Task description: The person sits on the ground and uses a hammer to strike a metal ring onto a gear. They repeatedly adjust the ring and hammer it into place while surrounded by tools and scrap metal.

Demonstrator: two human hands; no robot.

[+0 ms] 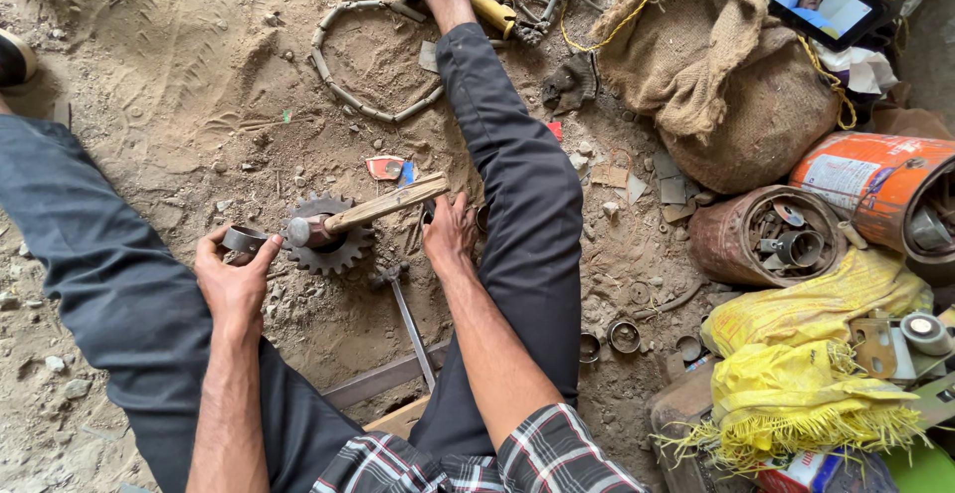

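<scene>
Left hand on metal ring

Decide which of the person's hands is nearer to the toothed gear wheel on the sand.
Left. The left hand, holding a small metal ring, sits just beside the gear wheel. The right hand is farther off, past the hammer handle's end.

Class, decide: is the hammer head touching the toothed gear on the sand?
Touching. The head view shows the hammer head resting on the gear centre, with no gap visible.
</scene>
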